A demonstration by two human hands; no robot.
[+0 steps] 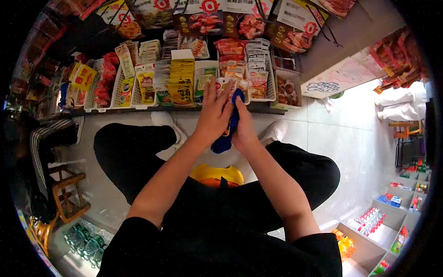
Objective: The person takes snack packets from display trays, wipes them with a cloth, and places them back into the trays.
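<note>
Both of my hands meet in front of the white baskets, with a snack packet between them. My left hand lies along the packet, its fingers stretched over the front and covering most of it. My right hand is closed on a dark blue cloth, which presses against the packet's right side and hangs down below the fingers. Behind the hands, a white basket holds rows of upright snack packets. Yellow packets stand just left of my left hand.
Hanging snack bags line the top. A small box of packets stands at the right end of the row. Below are a yellow stool, a wooden stool, bottles and a divided shelf. Another person's legs show at right.
</note>
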